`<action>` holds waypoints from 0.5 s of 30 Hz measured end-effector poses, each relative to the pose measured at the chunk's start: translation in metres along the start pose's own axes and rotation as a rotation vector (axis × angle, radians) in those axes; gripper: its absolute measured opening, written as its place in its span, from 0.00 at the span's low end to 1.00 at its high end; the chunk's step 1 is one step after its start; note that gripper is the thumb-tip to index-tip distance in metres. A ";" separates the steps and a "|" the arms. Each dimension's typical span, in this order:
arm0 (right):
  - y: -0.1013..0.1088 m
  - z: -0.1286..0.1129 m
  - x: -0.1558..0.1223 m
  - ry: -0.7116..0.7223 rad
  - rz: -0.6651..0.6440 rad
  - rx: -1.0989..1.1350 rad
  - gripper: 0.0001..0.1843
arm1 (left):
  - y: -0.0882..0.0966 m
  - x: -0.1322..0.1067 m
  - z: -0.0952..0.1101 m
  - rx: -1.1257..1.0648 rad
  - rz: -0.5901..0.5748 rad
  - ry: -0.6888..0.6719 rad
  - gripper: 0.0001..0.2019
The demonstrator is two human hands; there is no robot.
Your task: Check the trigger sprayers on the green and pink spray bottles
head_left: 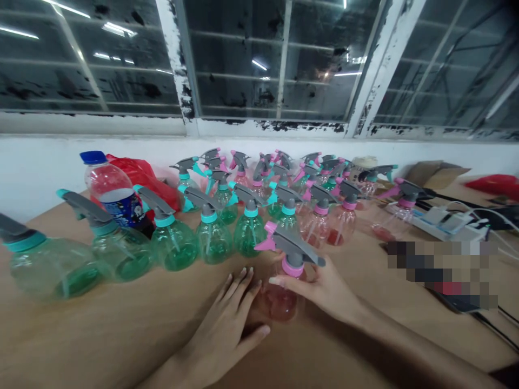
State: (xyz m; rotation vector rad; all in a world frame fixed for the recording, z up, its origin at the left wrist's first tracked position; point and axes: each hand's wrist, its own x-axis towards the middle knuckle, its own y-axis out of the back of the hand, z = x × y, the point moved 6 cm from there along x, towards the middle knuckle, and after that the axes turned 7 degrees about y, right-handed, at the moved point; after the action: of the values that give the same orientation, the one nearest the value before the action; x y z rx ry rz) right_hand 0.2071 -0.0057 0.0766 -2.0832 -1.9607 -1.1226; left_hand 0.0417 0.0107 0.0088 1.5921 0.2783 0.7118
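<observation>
My right hand (324, 286) is wrapped around the neck and upper body of a pink spray bottle (284, 303), which stands upright on the wooden table (133, 335). Its trigger head is grey and pink, with the nozzle facing left. Just left of it, my left hand (231, 319) lies flat on the table, fingers stretched out and holding nothing. Beyond my hands runs a row of green spray bottles (214, 246) with turquoise collars. Pink spray bottles (343, 224) with pink collars continue that row to the right.
More spray bottles crowd behind the row. At the back left stand a blue-capped plastic bottle (115, 189) and a red plastic bag (140, 175). On the right lie a white power strip (441, 222) with cables and a dark flat device (458, 302), partly blurred. Windows line the wall behind.
</observation>
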 end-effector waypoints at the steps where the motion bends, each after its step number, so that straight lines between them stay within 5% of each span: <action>1: 0.002 -0.001 -0.003 0.003 0.005 -0.021 0.14 | 0.000 -0.001 0.000 0.003 0.017 0.001 0.30; 7: 0.042 0.008 -0.024 -0.093 0.030 -0.123 0.17 | -0.003 -0.005 -0.004 0.018 0.096 0.027 0.32; 15: 0.170 0.064 -0.068 -0.241 0.278 -0.472 0.20 | -0.010 0.001 0.022 -0.015 0.183 -0.062 0.29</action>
State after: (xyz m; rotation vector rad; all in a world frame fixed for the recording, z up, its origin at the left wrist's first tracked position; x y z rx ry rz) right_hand 0.3928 -0.0614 0.0646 -2.7376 -1.5176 -1.4356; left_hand 0.0574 -0.0047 -0.0003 1.6364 0.0816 0.8013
